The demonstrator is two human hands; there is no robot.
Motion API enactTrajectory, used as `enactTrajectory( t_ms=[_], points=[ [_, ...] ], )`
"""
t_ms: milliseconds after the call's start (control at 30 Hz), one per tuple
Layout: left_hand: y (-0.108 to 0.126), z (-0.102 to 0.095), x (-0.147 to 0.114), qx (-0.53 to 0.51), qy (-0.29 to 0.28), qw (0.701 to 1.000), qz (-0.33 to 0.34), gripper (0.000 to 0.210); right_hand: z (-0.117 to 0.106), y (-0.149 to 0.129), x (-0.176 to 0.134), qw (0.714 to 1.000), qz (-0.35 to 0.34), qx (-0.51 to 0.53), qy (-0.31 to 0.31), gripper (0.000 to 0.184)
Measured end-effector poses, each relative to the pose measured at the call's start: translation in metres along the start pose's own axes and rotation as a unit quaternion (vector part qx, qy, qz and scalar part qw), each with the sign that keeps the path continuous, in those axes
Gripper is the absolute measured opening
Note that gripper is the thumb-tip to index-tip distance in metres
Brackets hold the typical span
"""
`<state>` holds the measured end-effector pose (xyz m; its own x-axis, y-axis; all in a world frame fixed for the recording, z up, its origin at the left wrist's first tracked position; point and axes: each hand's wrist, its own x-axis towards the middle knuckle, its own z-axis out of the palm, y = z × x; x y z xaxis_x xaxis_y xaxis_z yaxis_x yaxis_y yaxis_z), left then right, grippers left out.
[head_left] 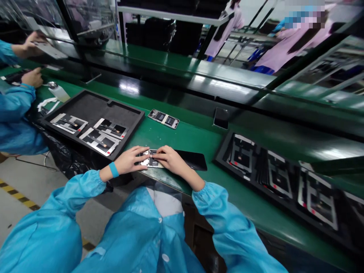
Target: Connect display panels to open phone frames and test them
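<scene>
An opened phone (153, 162) with its board and dark battery exposed lies at the green table's front edge. My left hand (131, 159) steadies its left end, fingers along the top edge and thumb at the near edge. My right hand (170, 159) is closed, fingertips pinched together over the middle of the phone; whatever they hold is too small to make out. Beside the right wrist lies a black phone screen (192, 160), partly hidden by that hand. Farther back, another opened phone (163, 118) shows dark battery sections with a pale strip across them.
A black foam tray (93, 102) with several phone screen parts stands left. Another black tray (224, 153) of screen assemblies stands right. A dark phone (221, 117) lies near the back ledge. Far left are a bottle (59, 92) and a co-worker's hands (32, 77).
</scene>
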<state>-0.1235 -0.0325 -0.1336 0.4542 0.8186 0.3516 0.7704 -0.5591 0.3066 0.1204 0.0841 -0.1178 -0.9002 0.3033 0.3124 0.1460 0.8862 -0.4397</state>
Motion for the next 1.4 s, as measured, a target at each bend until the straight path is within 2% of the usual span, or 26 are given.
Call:
enactTrajectory(
  t_ms=[167,267,367,500,600,667,767,867,1033,1133,1233,1300,1400],
  points=[
    [-0.002,0.004,-0.005,-0.085,0.033,0.995,-0.048,0.074,-0.005,-0.009,0.001,1.0,0.009,-0.011,0.008,0.028],
    [0.005,0.001,0.003,-0.081,0.025,0.995,-0.057,0.088,-0.022,-0.009,-0.006,0.999,0.036,-0.023,0.032,0.033],
    [0.012,0.0,0.02,-0.057,0.001,0.997,-0.043,0.086,-0.047,0.004,-0.028,0.994,0.08,-0.047,0.062,0.038],
    [0.015,0.002,0.042,-0.073,-0.062,0.995,-0.019,0.073,-0.071,0.027,-0.068,0.988,0.139,-0.054,0.038,0.06],
    [0.013,0.0,0.049,-0.082,-0.071,0.994,-0.018,0.067,-0.076,0.035,-0.09,0.985,0.17,-0.032,0.0,0.08],
    [0.012,-0.003,0.05,-0.082,-0.074,0.994,-0.02,0.07,-0.076,0.036,-0.098,0.983,0.181,-0.018,-0.016,0.088],
    [0.013,-0.008,0.051,-0.071,-0.089,0.993,-0.02,0.085,-0.077,0.036,-0.102,0.983,0.183,-0.004,-0.025,0.096],
    [0.02,-0.006,0.058,-0.06,-0.092,0.994,-0.026,0.094,-0.077,0.034,-0.103,0.983,0.181,-0.002,-0.025,0.095],
    [0.041,0.014,0.089,-0.043,-0.111,0.993,-0.028,0.111,-0.07,0.033,-0.102,0.986,0.161,0.0,-0.029,0.093],
    [0.049,0.023,0.105,-0.035,-0.127,0.991,-0.016,0.105,-0.064,0.033,-0.101,0.988,0.153,0.009,-0.016,0.094],
    [0.052,0.025,0.108,-0.048,-0.112,0.993,-0.007,0.096,-0.064,0.032,-0.101,0.986,0.163,0.018,0.003,0.098],
    [0.052,0.024,0.106,-0.061,-0.096,0.993,-0.005,0.095,-0.069,0.031,-0.102,0.983,0.18,0.025,0.016,0.089],
    [0.053,0.021,0.1,-0.066,-0.077,0.995,-0.005,0.096,-0.079,0.028,-0.11,0.979,0.193,0.056,0.029,0.055]
  ],
)
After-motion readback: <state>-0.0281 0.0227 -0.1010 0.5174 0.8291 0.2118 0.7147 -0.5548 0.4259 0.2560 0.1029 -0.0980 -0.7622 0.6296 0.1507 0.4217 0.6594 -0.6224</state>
